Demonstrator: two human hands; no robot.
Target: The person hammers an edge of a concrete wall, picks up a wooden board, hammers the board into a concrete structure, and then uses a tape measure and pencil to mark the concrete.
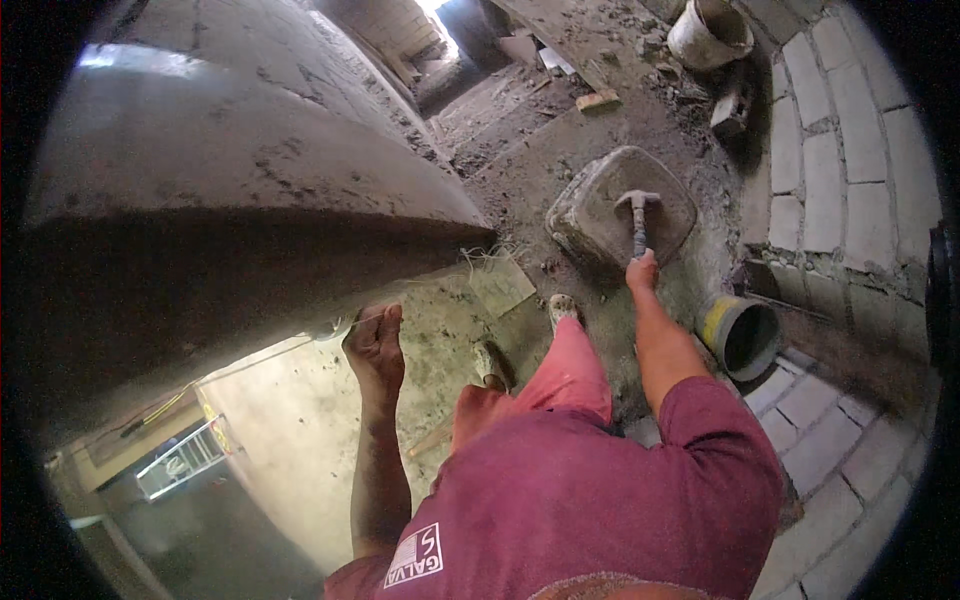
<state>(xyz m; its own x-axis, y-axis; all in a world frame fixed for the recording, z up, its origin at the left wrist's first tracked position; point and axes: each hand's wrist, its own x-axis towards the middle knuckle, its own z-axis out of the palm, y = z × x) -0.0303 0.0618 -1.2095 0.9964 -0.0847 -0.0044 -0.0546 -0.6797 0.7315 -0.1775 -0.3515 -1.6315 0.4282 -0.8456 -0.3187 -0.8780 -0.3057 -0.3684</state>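
In my right hand [643, 270] is a mason's hammer [638, 205] with a grey handle, its head over a square, mortar-caked tub [592, 195]. My left hand [376, 342] is closed at the lower edge of a rough plastered concrete beam [250, 260], pinching what looks like a thin string [272, 356]. Loose pale strands [485, 262] lie to the right of that beam edge, beside a flat square piece [505, 290].
A white bucket [708, 40] and a dirty block [730, 110] stand by the block wall [840, 150] at right. A yellow-banded bucket [748, 335] is near my right arm. Rubble and wood scraps [598, 100] lie ahead. At lower left is an aluminium ladder [182, 462].
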